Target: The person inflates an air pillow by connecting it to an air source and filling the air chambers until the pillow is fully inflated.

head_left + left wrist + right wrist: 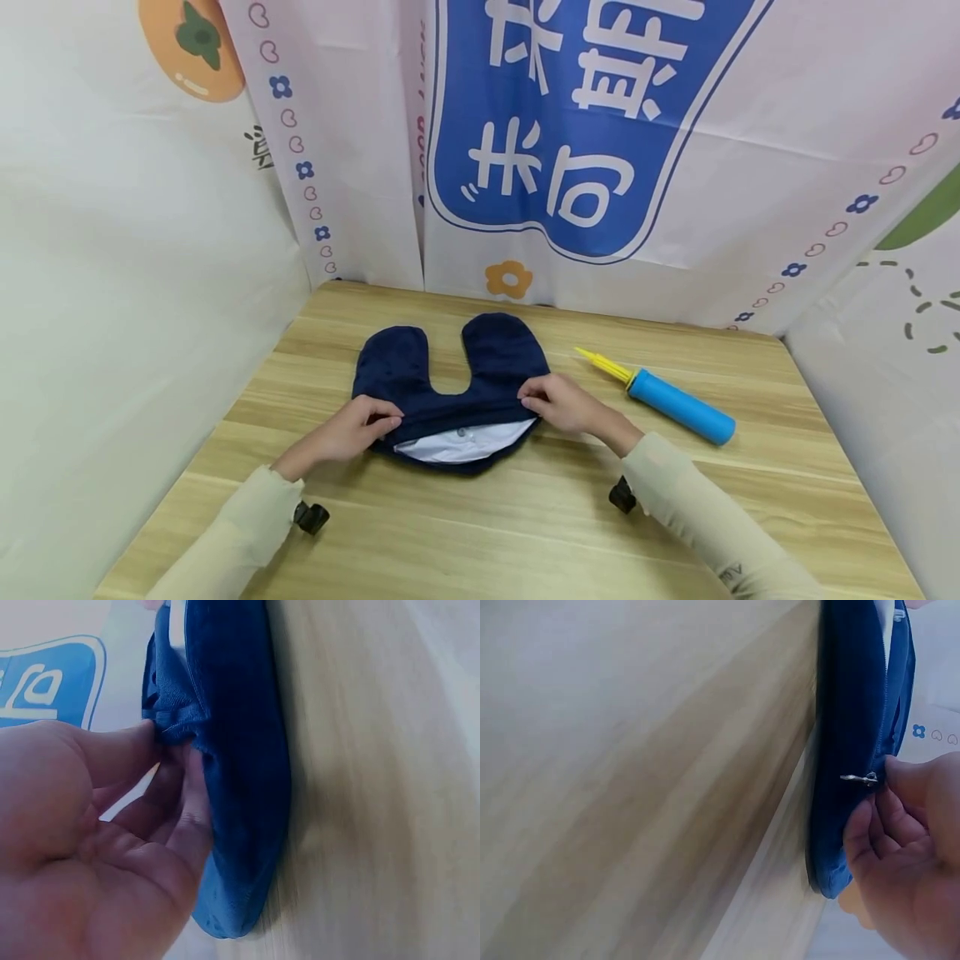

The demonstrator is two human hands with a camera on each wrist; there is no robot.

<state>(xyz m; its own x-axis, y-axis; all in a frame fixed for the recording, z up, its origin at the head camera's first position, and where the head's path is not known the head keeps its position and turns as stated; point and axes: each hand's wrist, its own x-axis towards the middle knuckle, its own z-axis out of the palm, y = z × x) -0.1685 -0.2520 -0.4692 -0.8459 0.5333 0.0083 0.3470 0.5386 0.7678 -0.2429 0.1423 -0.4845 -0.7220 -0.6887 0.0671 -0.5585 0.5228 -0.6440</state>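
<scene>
A navy U-shaped neck pillow (405,367) lies on the table with its two arms pointing to the back. Along its near curve the zipper gapes, showing a white liner (435,447) with a small round valve (462,432). My left hand (348,429) pinches the cover's edge at the left end of the opening, thumb against fingers. At the right end, my right hand (566,404) pinches the fabric in the same way. In the right wrist view a metal zipper pull (859,778) hangs just beside the right fingertips.
To the right of the pillow lies a blue hand pump (682,406) with a yellow nozzle (603,365) pointing to the back left. Printed cloth (360,167) hangs behind the wooden table (480,542) and at both sides.
</scene>
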